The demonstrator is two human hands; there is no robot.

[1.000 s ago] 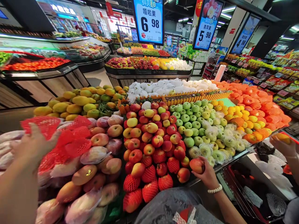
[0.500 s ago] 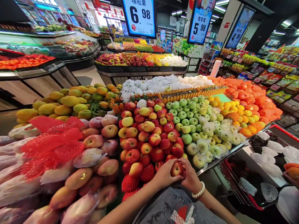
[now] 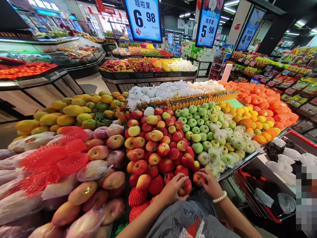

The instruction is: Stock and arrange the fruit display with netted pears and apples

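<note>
At the near edge of the red apple pile (image 3: 151, 145), my left hand (image 3: 173, 189) is closed around a red apple (image 3: 186, 187), its fingers curled over the top and side. A little to the right, my right hand (image 3: 211, 183), with a beaded bracelet at the wrist, has its fingers wrapped over another red apple (image 3: 198, 179). The two hands are apart, and a dark gap shows between them. Some apples in the pile sit in red foam nets (image 3: 137, 196). Fingers partly hide both held apples.
Green apples (image 3: 198, 129) lie to the right, large pinkish mangoes (image 3: 84, 191), some wrapped, to the left. Yellow mangoes (image 3: 71, 110) and white-netted fruit (image 3: 160, 91) are behind. A cart (image 3: 269, 211) holding foam nets stands at the right. Price screens (image 3: 143, 19) hang above.
My hands have separated: both were around one apple. My right hand has moved right onto another apple, while the left keeps an apple slightly lower and to the left.
</note>
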